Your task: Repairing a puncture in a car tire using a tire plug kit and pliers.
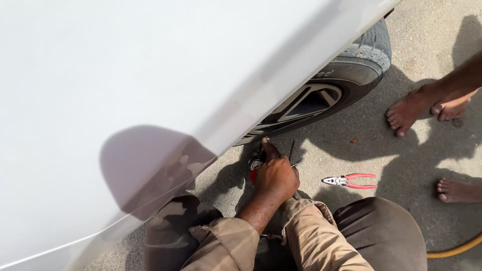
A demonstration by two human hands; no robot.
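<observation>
A hand [275,176] is seen low by the tyre [351,70], fingers closed around a small gauge-like tool [256,164] with a red part, pressed in close to the wheel rim [306,103] just under the white car body [150,90]. Which hand it is cannot be told for sure; it reads as the right, with two tan sleeves crossing beneath, and the left is hidden, so its state cannot be told. The tool is kept tight against the lower edge of the wheel, probably because the spot being worked sits low and is shaded by the panel. A thin dark rod [292,150] is seen sticking up just beside the knuckles. Red-handled pliers [349,180] are laid on the ground to the right, near but apart from the hand, within easy reach. Bare feet [411,110] of another person are planted near the tyre, another foot [457,190] further back, and a yellow hose [454,249] is curled at the edge. The overhanging body panel blocks most of the view of the wheel.
</observation>
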